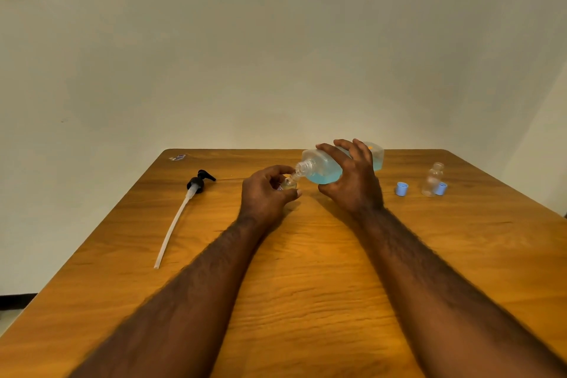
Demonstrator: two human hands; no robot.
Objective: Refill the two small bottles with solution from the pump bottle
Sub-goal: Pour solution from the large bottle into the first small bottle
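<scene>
My right hand [352, 176] grips the large clear pump bottle [325, 167], tipped on its side with blue solution inside and its open neck pointing left and down. A thin stream runs from the neck into a small clear bottle [288, 183] that my left hand [265, 193] holds upright on the wooden table [306, 270]. Most of that small bottle is hidden by my fingers. A second small clear bottle [432, 179] stands uncapped at the right, apart from both hands.
The black pump head [198, 182] with its long white tube lies on the table at the left. Two blue caps [402, 189] [441, 188] sit by the second bottle. A small wrapper [177, 157] lies at the far left corner. A plain wall rises behind the table.
</scene>
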